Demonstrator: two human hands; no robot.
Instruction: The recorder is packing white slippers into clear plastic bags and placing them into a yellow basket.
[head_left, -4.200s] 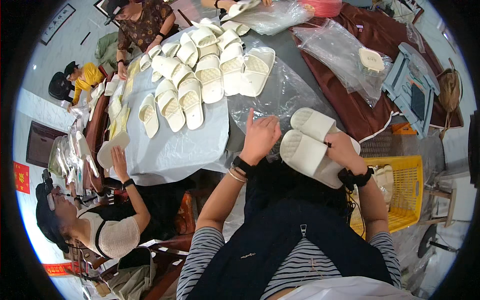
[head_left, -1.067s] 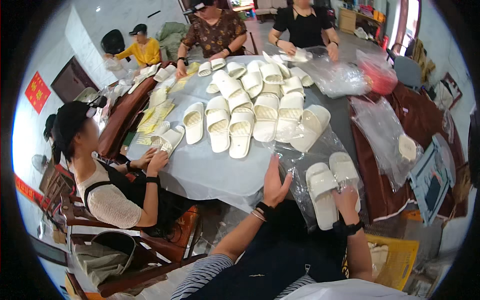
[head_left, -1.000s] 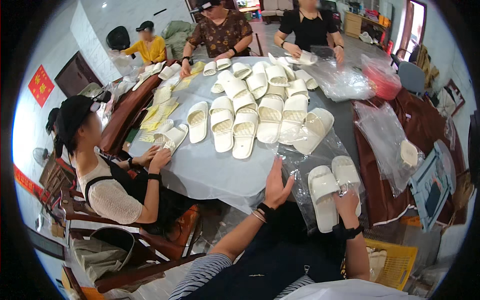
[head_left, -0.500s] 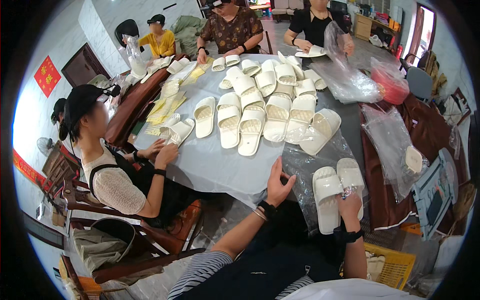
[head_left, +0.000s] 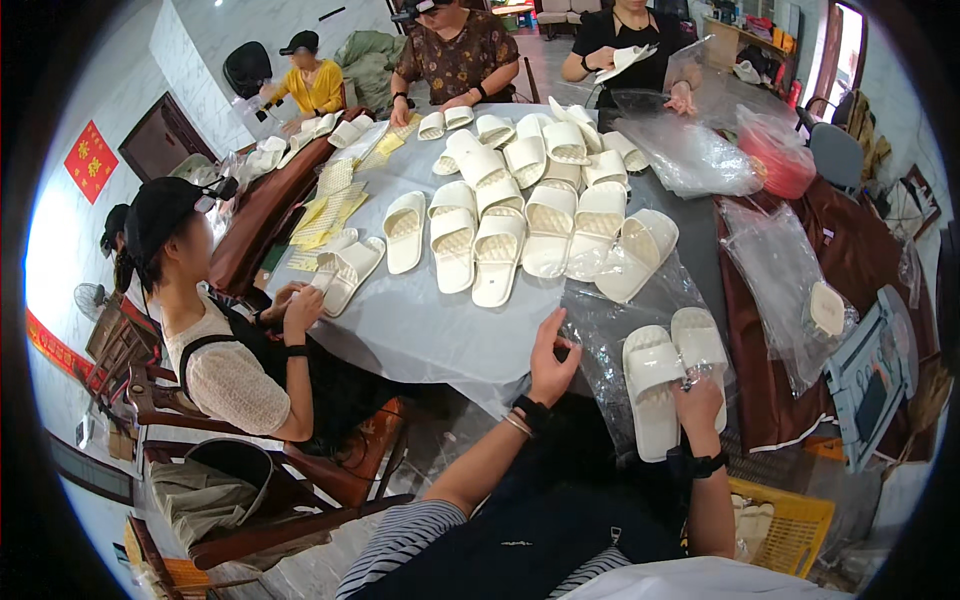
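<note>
A pair of cream slippers [head_left: 655, 395] with quilted insoles stands out over the table's near right edge. My right hand [head_left: 699, 402] is closed at the inner sides of the pair, its fingertips partly hidden between the two slippers. A clear plastic bag [head_left: 610, 350] lies beside and partly under the pair, its sheet shiny and creased. My left hand [head_left: 553, 362] is at the near table edge beside the bag, thumb apart from slightly bent fingers, holding nothing that I can see. Beyond it, a slipper in clear plastic [head_left: 638, 255] lies at the right end of many loose cream slippers [head_left: 500, 255].
A co-worker at the left handles slippers [head_left: 350, 272] near yellow sheets [head_left: 330, 215]. Across the table [head_left: 400, 340] other people work. Clear bags [head_left: 690, 155] and a red bundle [head_left: 777, 160] lie at the right. Below my right arm stands a yellow crate [head_left: 795, 535].
My left hand's fingers have drawn closer together and bent a little. My right hand stays at the pair. Across the table, a person has raised a slipper; the left co-worker's hands have shifted slightly.
</note>
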